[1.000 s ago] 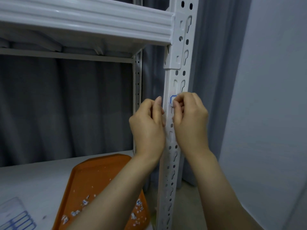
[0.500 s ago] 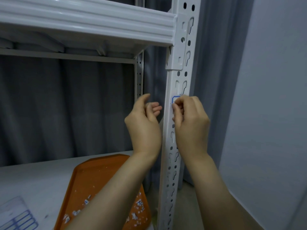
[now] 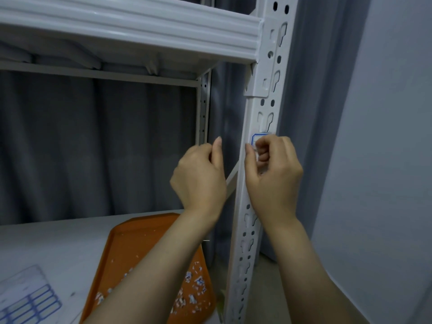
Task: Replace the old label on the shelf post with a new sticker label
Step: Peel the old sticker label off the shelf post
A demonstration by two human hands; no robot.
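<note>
While the old label (image 3: 256, 139) clings to the shelf post (image 3: 261, 118), right hand (image 3: 272, 174) picks at it, fingers curled; left hand (image 3: 201, 178) loosely curled, empty, beside. Orange tray (image 3: 140, 237) below, likely for scraps.

Blue-bordered label (image 3: 256, 139) on white post (image 3: 264, 106)

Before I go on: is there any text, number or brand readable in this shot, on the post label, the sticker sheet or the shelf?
None can be read.
Label on the shelf post: a blue-bordered white field, mostly hidden by the right hand; no writing shows.
Sticker sheet at lower left: blue-framed blank labels, no print legible.
Paper scraps in the orange tray: too small to read.
Shelf post and beam: no markings visible.
</note>
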